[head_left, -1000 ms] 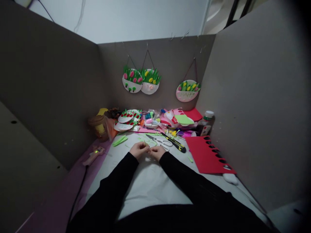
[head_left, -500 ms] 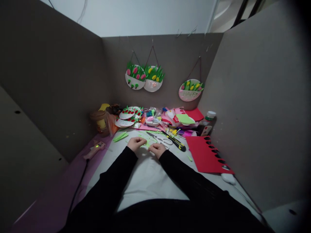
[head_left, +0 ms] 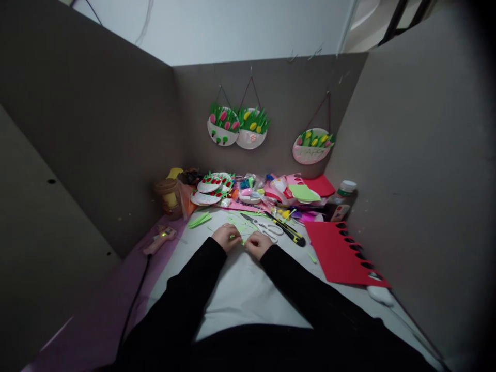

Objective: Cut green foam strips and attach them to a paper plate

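Low over the middle of the white table cover, my left hand [head_left: 227, 237] and my right hand [head_left: 258, 245] face each other, both with curled, pinching fingers. A small light-green paper strip [head_left: 243, 241] shows between the fingertips of the two hands; most of it is hidden by the fingers. Just beyond my right hand lie white-handled scissors [head_left: 267, 227] and a black-and-yellow utility knife [head_left: 294, 236]. Thin green paper scraps [head_left: 242, 223] are scattered past my hands. Farther left rests a small pile of cut green strips [head_left: 200, 220].
Red paper with a scalloped edge [head_left: 337, 253] lies right, near a white computer mouse [head_left: 380, 295]. A pink glue gun [head_left: 160, 239] with a green light sits left. Decorated paper plates [head_left: 211, 190], craft supplies and a capped bottle [head_left: 344, 194] line the back. Grey panels enclose the table.
My hands came apart a little, showing green paper between them, then drew closer together again. The view has shifted slightly, so everything sits farther right. Items on the table stay put.
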Demonstrator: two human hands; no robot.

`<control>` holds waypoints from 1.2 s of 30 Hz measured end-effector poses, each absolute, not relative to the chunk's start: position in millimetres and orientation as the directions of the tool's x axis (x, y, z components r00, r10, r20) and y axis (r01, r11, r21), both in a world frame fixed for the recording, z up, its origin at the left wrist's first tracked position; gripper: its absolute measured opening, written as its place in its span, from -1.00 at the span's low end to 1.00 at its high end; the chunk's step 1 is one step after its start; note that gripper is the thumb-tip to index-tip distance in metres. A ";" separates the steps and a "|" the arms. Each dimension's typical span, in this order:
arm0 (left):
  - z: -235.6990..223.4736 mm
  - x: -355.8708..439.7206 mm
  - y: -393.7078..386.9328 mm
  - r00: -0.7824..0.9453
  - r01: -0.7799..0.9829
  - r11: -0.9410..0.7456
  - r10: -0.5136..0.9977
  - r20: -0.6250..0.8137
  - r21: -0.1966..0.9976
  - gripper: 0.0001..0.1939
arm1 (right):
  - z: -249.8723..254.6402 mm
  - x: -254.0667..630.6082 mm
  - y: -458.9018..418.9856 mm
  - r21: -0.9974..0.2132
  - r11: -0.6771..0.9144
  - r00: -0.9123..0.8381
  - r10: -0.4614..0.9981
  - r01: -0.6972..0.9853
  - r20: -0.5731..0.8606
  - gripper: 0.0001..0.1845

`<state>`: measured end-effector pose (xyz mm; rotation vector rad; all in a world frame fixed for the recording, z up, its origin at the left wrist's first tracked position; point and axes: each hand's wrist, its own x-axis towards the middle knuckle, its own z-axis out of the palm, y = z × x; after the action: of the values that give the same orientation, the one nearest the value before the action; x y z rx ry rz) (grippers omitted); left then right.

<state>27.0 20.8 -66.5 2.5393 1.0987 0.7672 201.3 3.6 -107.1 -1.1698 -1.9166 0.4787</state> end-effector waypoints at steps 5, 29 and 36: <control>-64.8 -2.9 35.7 0.375 0.710 -0.530 0.842 0.388 0.463 -0.84 | -102.9 209.9 10.2 -0.681 0.499 -0.133 0.846 0.536 0.516 -0.77; -82.8 40.4 25.9 0.163 0.962 -0.171 0.985 0.055 0.215 -0.81 | -101.6 208.3 3.6 -0.407 0.457 -0.360 0.885 0.791 0.294 -0.75; -78.8 44.2 28.0 0.109 0.957 -0.123 0.992 0.067 0.261 -0.58 | -103.9 208.8 4.6 -0.390 0.467 -0.382 0.882 0.794 0.278 -0.72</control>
<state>44.2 28.0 -78.8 2.2207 1.9716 0.3382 208.8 4.6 -103.9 -1.3979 -2.2745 0.2651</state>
